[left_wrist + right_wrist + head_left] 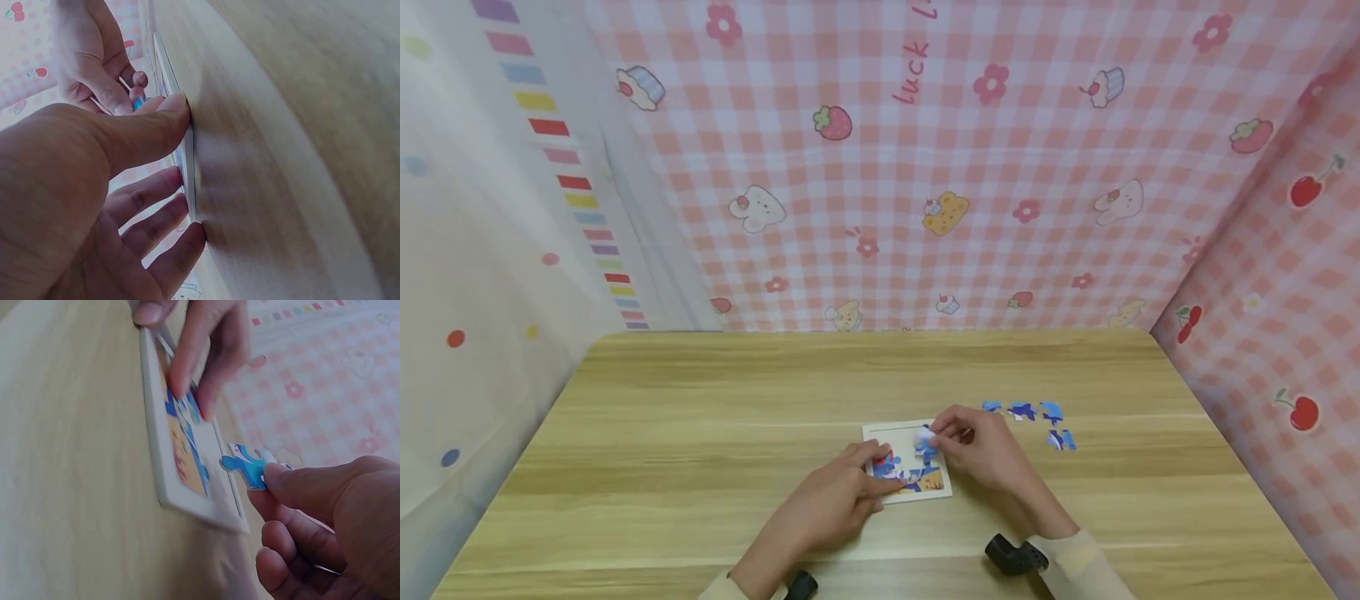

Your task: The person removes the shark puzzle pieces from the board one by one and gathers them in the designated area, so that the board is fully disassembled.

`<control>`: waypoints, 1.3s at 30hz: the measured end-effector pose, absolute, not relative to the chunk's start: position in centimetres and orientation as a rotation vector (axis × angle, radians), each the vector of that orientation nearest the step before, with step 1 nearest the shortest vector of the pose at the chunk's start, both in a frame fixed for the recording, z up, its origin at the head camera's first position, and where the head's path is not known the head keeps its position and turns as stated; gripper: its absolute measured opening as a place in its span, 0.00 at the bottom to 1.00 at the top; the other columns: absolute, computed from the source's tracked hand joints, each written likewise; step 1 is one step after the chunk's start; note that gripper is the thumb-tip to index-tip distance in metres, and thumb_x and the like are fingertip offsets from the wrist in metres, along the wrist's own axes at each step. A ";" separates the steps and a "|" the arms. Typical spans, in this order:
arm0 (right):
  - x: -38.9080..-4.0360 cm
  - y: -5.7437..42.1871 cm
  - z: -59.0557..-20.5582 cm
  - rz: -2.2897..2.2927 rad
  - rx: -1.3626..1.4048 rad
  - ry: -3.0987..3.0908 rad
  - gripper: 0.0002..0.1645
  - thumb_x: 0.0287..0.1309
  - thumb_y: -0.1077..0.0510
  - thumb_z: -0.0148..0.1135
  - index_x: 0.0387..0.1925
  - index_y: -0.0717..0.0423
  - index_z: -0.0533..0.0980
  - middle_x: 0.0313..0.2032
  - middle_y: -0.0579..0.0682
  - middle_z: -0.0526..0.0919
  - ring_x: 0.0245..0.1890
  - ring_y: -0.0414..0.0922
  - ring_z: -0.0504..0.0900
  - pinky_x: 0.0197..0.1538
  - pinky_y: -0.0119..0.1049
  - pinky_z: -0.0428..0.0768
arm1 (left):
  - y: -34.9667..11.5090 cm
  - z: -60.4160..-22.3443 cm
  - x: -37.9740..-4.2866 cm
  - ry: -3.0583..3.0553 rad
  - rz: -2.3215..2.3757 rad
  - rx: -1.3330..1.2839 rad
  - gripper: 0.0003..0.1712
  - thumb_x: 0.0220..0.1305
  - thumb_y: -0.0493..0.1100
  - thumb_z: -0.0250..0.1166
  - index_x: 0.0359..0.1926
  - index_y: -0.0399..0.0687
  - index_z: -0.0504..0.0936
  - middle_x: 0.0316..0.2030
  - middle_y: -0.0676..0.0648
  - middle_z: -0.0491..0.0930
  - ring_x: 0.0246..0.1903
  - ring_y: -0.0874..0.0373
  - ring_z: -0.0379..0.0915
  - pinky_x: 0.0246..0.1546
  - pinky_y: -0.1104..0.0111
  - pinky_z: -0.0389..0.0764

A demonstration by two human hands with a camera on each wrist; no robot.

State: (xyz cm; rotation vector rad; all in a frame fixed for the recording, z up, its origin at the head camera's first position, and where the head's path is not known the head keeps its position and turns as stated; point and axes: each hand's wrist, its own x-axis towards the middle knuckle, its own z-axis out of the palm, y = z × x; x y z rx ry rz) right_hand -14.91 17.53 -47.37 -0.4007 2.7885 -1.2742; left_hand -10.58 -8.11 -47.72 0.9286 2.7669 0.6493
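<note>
A small white puzzle tray [917, 499] lies on the table with jigsaw pieces [185, 456] fitted along its near side, blue and orange-tan in colour. My left hand [838, 498] rests at the tray's left side, its fingertips on the pieces and edge; in the left wrist view the thumb [147, 128] lies along the near rim. Between thumb and index finger, my right hand [983, 450] pinches a blue and white jigsaw piece [250, 470]. That piece is tilted over the right part of the tray, where bare white base shows beneath.
Several loose blue jigsaw pieces [1022, 411] lie on the wooden table [700, 417] to the right, beyond my right hand. A pink checked curtain [880, 167] hangs behind the table, with more cloth at both sides. Black wrist-worn devices [1015, 556] sit by the sleeves.
</note>
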 end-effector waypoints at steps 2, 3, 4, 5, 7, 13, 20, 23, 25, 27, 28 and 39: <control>-14.9 18.2 -47.3 -1.265 -0.385 2.797 0.04 0.62 0.58 0.72 0.37 0.46 0.84 0.29 0.38 0.86 0.31 0.37 0.80 0.39 0.28 0.80 | -8.1 -47.7 -10.6 2.767 0.653 0.929 0.23 0.69 0.44 0.67 0.63 0.70 0.82 0.72 0.49 0.70 0.75 0.49 0.62 0.73 0.52 0.71; -15.0 18.5 -47.3 -1.261 -0.382 2.799 0.04 0.62 0.57 0.72 0.37 0.46 0.84 0.29 0.39 0.86 0.31 0.37 0.80 0.39 0.28 0.80 | -8.0 -47.7 -10.6 2.767 0.655 0.930 0.23 0.69 0.44 0.67 0.63 0.70 0.82 0.72 0.49 0.70 0.74 0.50 0.63 0.73 0.52 0.70; -15.0 18.9 -47.3 -1.260 -0.381 2.800 0.04 0.62 0.58 0.72 0.37 0.46 0.83 0.30 0.39 0.86 0.31 0.37 0.80 0.39 0.28 0.80 | -8.0 -47.7 -10.6 2.767 0.658 0.930 0.23 0.69 0.44 0.67 0.62 0.70 0.82 0.72 0.50 0.70 0.74 0.50 0.63 0.73 0.52 0.70; -15.1 19.2 -47.2 -1.255 -0.379 2.800 0.03 0.62 0.57 0.71 0.37 0.46 0.83 0.30 0.39 0.86 0.31 0.37 0.80 0.39 0.28 0.80 | -8.0 -47.6 -10.6 2.767 0.660 0.928 0.23 0.69 0.44 0.67 0.62 0.70 0.82 0.72 0.50 0.70 0.74 0.50 0.63 0.73 0.52 0.71; -15.2 19.9 -47.2 -1.253 -0.373 2.795 0.03 0.63 0.57 0.71 0.37 0.47 0.83 0.30 0.41 0.86 0.30 0.38 0.79 0.37 0.28 0.80 | -8.0 -47.6 -10.5 2.770 0.658 0.921 0.23 0.68 0.44 0.68 0.62 0.70 0.82 0.72 0.50 0.70 0.74 0.50 0.63 0.73 0.52 0.71; -15.4 22.3 -47.0 -1.255 -0.326 2.797 0.04 0.64 0.56 0.70 0.39 0.50 0.83 0.31 0.44 0.86 0.26 0.40 0.79 0.30 0.29 0.80 | -8.0 -47.7 -10.5 2.772 0.659 0.914 0.23 0.69 0.44 0.67 0.62 0.70 0.82 0.72 0.49 0.69 0.75 0.50 0.62 0.73 0.52 0.70; -15.4 25.3 -46.6 -1.246 -0.314 2.826 0.03 0.65 0.58 0.69 0.40 0.51 0.83 0.32 0.47 0.87 0.28 0.45 0.81 0.29 0.30 0.81 | -8.0 -47.6 -10.5 2.770 0.651 0.910 0.22 0.70 0.44 0.66 0.62 0.70 0.82 0.73 0.50 0.69 0.75 0.51 0.62 0.73 0.53 0.70; -15.5 26.5 -46.6 -1.222 -0.307 2.849 0.03 0.65 0.57 0.68 0.40 0.50 0.83 0.32 0.46 0.87 0.28 0.44 0.82 0.30 0.30 0.81 | -8.0 -47.5 -10.5 2.764 0.656 0.903 0.23 0.70 0.44 0.67 0.62 0.70 0.82 0.73 0.50 0.69 0.75 0.51 0.61 0.73 0.52 0.70; -15.4 27.3 -46.6 -1.206 -0.296 2.865 0.03 0.66 0.57 0.68 0.40 0.50 0.83 0.32 0.46 0.87 0.29 0.44 0.82 0.31 0.30 0.81 | -8.0 -47.5 -10.5 2.763 0.656 0.901 0.23 0.70 0.44 0.67 0.62 0.70 0.82 0.73 0.51 0.69 0.75 0.52 0.61 0.73 0.52 0.70; -15.4 28.0 -46.7 -1.191 -0.282 2.878 0.04 0.65 0.57 0.69 0.40 0.50 0.83 0.32 0.47 0.87 0.29 0.43 0.81 0.30 0.30 0.80 | -7.9 -47.6 -10.5 2.764 0.659 0.902 0.23 0.70 0.44 0.67 0.62 0.70 0.82 0.73 0.51 0.69 0.76 0.52 0.61 0.73 0.53 0.70; -15.4 28.3 -46.7 -1.187 -0.271 2.883 0.04 0.65 0.56 0.69 0.40 0.50 0.83 0.32 0.47 0.87 0.29 0.42 0.81 0.30 0.30 0.80 | -7.9 -47.6 -10.5 2.765 0.660 0.903 0.23 0.70 0.44 0.67 0.62 0.70 0.82 0.72 0.51 0.69 0.75 0.52 0.61 0.73 0.53 0.70; -14.9 30.4 -46.8 -1.040 -0.310 2.962 0.04 0.65 0.57 0.69 0.38 0.53 0.83 0.29 0.45 0.83 0.27 0.34 0.74 0.29 0.28 0.75 | -8.2 -47.6 -10.5 2.757 0.681 0.884 0.22 0.69 0.44 0.67 0.61 0.70 0.83 0.73 0.51 0.68 0.76 0.51 0.60 0.74 0.52 0.69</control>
